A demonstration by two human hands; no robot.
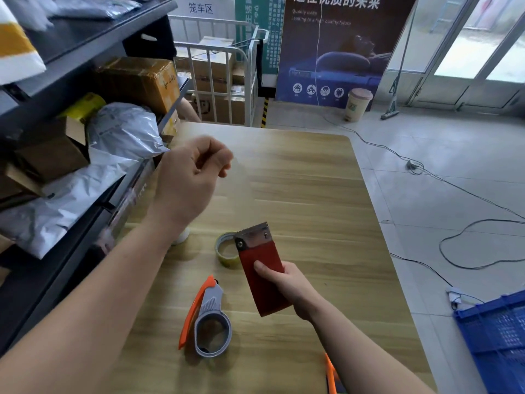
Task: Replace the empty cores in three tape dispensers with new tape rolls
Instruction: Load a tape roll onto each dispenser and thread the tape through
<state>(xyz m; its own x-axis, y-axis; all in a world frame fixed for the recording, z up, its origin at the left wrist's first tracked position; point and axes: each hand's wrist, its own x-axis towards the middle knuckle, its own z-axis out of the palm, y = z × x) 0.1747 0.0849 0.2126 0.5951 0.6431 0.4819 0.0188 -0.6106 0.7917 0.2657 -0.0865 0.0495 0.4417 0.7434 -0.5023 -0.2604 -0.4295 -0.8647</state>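
One view only, head camera. Three dispensers are needed, but only two show clearly, plus a sliver of another.

The right hand (287,282) grips the red dispenser (265,297) just above the worktop (312,180), thumb on the flat red face and fingers wrapped behind it. The red body is matte and slab-like. A shiny metal blade (255,233) with a toothed edge is on its far end, pointing away. Its hub is hidden, so I can't tell whether it holds a core or tape.

The left hand (187,177) is raised over the worktop, well apart from the dispenser. Its fingers (218,163) are curled in against the thumb as if pinching. A faint clear haze runs below them and may be a tape strand, but I can't tell whether anything is held.

One roll (224,248) lies flat on the worktop just behind the red dispenser. It is a yellowish, translucent, glossy ring, partly covered by the dispenser.

The grey dispenser (211,322) lies on its side nearer the person. It is hard plastic with an orange handle and an oval ring end. What sits in the ring is unclear.

An orange part (330,373) at the bottom edge is likely the third dispenser, mostly out of frame.

The worktop is smooth wood-grain laminate with a rounded corner.

My judgement: the red one is the one in hand, and the loose roll suggests at least one swap is left. No swap is confirmed as finished.
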